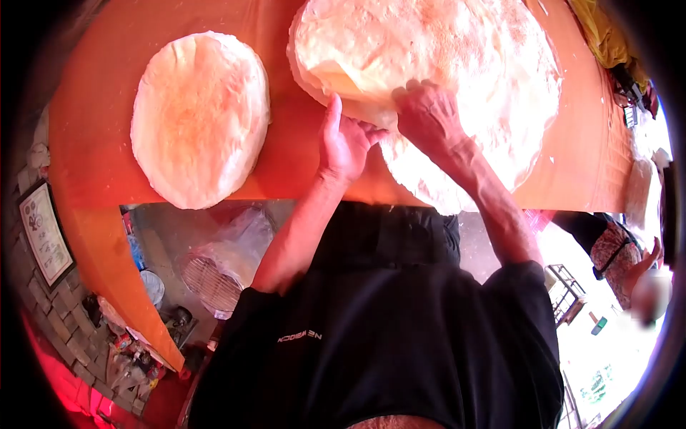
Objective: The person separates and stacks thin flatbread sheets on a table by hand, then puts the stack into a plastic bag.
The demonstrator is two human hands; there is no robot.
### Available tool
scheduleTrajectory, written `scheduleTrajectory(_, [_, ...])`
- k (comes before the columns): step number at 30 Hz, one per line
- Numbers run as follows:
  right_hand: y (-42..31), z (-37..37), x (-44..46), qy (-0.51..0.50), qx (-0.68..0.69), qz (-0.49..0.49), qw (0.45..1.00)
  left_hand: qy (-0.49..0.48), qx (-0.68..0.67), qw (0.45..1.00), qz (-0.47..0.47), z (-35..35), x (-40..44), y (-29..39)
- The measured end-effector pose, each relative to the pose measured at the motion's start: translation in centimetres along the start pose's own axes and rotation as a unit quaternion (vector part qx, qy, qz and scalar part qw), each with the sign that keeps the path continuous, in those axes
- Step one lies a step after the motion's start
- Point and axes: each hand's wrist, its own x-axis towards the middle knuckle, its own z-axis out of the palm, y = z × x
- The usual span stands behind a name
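Where the large pale round [464, 61] lies on the orange tabletop [289, 146], my left hand [346, 146] meets its edge, thumb apart; my right hand [434, 120] curls over it. Smaller round [202, 118] leftward, separate. Right fingertips hidden: cannot tell grip. Large round's far edge cropped.

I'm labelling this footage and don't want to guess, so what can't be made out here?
- Large pale piece: far edge cut off by the head view's top border.
- Right hand: in the head view, its own back hides the fingertips, so their grip is unclear.
- Framed sheet: writing too small to read in the head view.
- Person on the right: head blurred in the head view.
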Motion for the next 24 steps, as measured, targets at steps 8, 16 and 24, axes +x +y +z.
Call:
scheduleTrajectory(8, [-1.9, 0.7, -0.6, -0.033, 0.026, -0.036, 0.998, 0.027, 0.058, 0.998, -0.008, -0.1, -0.1, 0.4])
scheduleTrajectory(16, [-2.3, 0.8, -3.2, -0.018, 0.063, -0.066, 0.996, 0.097, 0.062, 0.993, 0.015, 0.2, 0.1, 0.4])
scheduleTrajectory(24, [2.7, -0.2, -2.0, 0.110, 0.020, 0.008, 0.994, 0.033, 0.052, 0.997, 0.056, 2.0, -0.9, 2.1])
